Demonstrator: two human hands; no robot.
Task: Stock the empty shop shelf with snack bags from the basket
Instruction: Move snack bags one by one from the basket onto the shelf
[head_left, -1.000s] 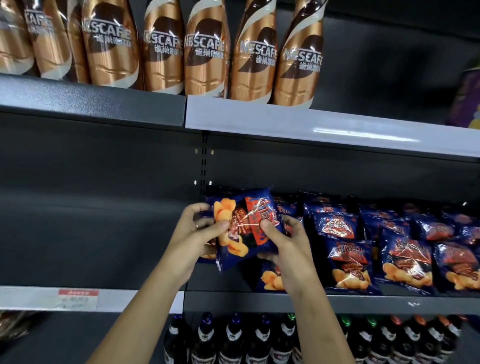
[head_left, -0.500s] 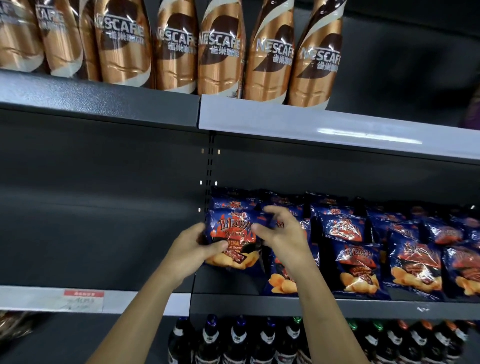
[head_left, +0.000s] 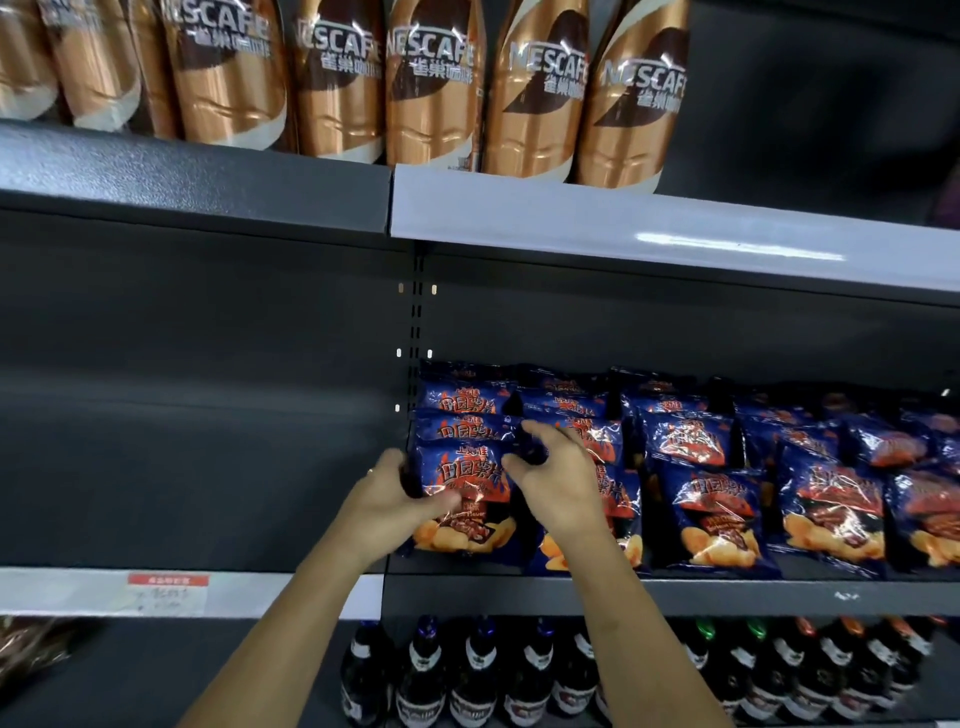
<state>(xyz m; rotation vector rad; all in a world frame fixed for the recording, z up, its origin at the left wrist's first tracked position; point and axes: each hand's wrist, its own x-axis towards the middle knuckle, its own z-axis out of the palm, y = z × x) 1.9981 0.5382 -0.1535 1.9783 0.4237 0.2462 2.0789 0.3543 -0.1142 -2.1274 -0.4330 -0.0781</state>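
A dark blue snack bag (head_left: 465, 488) with red lettering and orange chips stands upright at the front left of the middle shelf (head_left: 675, 595). My left hand (head_left: 387, 499) grips its left edge, thumb across the front. My right hand (head_left: 558, 480) pinches its upper right corner. Several more blue snack bags (head_left: 717, 514) stand in rows behind and to the right of it. The basket is out of view.
Copper coffee bottles (head_left: 431, 88) line the shelf above. Dark glass bottles (head_left: 472, 675) fill the shelf below. The shelf bay to the left (head_left: 182, 467) holds nothing, with a red price tag (head_left: 167, 592) on its edge.
The bag was tilted and held out in front of the shelf; both hands have turned it upright and lowered it onto the shelf's front left spot. The view has shifted left and closer.
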